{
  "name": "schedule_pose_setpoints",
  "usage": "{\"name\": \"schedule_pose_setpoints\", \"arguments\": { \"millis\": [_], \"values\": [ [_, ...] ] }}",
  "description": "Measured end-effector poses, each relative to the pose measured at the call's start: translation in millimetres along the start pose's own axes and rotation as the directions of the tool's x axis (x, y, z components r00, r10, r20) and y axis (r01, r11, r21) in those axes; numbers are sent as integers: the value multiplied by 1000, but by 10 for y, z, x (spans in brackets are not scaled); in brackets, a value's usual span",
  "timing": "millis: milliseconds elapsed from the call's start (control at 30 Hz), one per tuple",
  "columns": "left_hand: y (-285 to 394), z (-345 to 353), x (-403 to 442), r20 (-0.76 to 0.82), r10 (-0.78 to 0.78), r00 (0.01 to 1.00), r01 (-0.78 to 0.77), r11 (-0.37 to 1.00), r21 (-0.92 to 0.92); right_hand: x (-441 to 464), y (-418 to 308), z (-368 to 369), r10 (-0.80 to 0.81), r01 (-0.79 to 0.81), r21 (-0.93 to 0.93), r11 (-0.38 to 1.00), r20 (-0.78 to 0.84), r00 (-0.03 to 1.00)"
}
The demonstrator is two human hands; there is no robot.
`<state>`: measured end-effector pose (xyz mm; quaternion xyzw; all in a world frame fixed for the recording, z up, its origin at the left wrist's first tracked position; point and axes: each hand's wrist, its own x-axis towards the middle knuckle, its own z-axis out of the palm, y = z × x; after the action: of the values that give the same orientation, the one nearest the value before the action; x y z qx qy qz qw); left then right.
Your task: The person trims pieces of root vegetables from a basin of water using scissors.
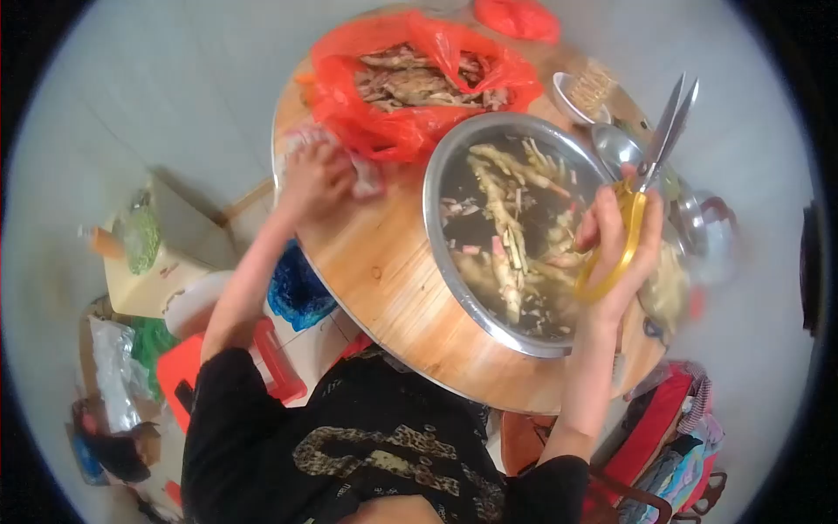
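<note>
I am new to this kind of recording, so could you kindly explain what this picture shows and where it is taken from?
There is no machine here: a person works with two bare hands. The camera is worn on the head, looking forward and down, so the wearer's own black shirt shows below. On the round wooden table stands a metal basin of water with what look like chicken feet in it. Beside it, an open red plastic bag holds brownish pieces. The right hand holds yellow-handled scissors, their blades slightly apart. The left hand is on something pale and crumpled, perhaps a cloth; it is too blurred to be sure.
</note>
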<state>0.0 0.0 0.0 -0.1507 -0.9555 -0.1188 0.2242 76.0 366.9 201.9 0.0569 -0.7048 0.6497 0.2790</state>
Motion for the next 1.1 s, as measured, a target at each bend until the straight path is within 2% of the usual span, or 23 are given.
{"name": "schedule_pose_setpoints", "arguments": {
  "millis": [33, 100, 167, 233, 400, 467, 500, 533, 567, 633, 700, 767, 833, 900, 933, 967, 1000, 1033, 1100],
  "values": [
    [294, -67, -103, -29, 19, 999, -19, 1000, -20, -11, -24, 2, 3, -3, 6, 1000, 22, 1000],
    [806, -301, -173, -11, 181, 983, -181, 975, -129, 19, 23, -89, -6, 5, 63, 998, 13, 1000],
    [1346, -493, -325, 101, 311, 945, -270, 916, -297, 43, 3, -218, -15, 15, 4, 1000, 35, 999],
    [1618, -506, -402, 71, 409, 910, -336, 827, -451, 83, 10, -346, -22, 22, -3, 1000, 29, 999],
    [1579, -475, -412, 61, 391, 919, -295, 779, -554, 134, 80, -671, -7, 7, -18, 1000, 9, 1000],
    [1466, -416, -416, 48, 278, 959, -159, 674, -721, 165, 169, -807, -9, 9, -57, 998, -2, 1000],
    [1429, -447, -345, 43, 287, 957, -170, 676, -717, 187, 221, -875, -16, 16, -52, 999, -10, 1000],
    [1398, -514, -239, -55, 65, 996, -83, 595, -799, 202, 276, -945, -12, 11, -38, 999, -21, 1000],
    [1387, -595, -120, -117, -173, 978, -18, 484, -875, 214, 317, -993, -3, 2, -26, 1000, -30, 1000],
    [1453, -941, 295, -305, -210, 929, -80, 691, -719, 270, 362, -1018, 7, -6, 16, 1000, -84, 996],
    [1695, -1170, 720, -314, -54, 948, -155, 785, -600, 317, 419, -1035, 19, -12, 56, 998, -131, 991],
    [1882, -1012, 1171, -315, 181, 932, -310, 848, -429, 358, 505, -1064, -2, 10, 53, 999, -154, 988],
    [2012, -644, 1570, -290, 390, 874, -465, 846, -262, 349, 557, -1050, 22, -14, 54, 998, -156, 988],
    [2094, -297, 1873, -14, 433, 901, -429, 887, -169, 324, 568, -1034, 43, -35, 55, 998, -163, 986],
    [2117, -183, 1987, -17, 440, 898, -436, 884, -169, 304, 564, -1035, 68, -58, 67, 996, -147, 987],
    [2140, -71, 2095, 213, 477, 853, -465, 879, -107, 288, 558, -1047, 92, -82, 79, 994, -133, 987],
    [2191, -47, 2160, 433, 475, 766, -505, 862, -51, 279, 537, -1076, 101, -93, 78, 993, -110, 989],
    [2224, -22, 2186, 429, 485, 762, -515, 856, -53, 276, 486, -1132, 96, -87, 75, 993, -121, 988],
    [2240, -5, 2173, 489, 393, 779, -351, 919, -179, 257, 352, -1271, 278, -290, 163, 943, 92, 956]
  ]
}}
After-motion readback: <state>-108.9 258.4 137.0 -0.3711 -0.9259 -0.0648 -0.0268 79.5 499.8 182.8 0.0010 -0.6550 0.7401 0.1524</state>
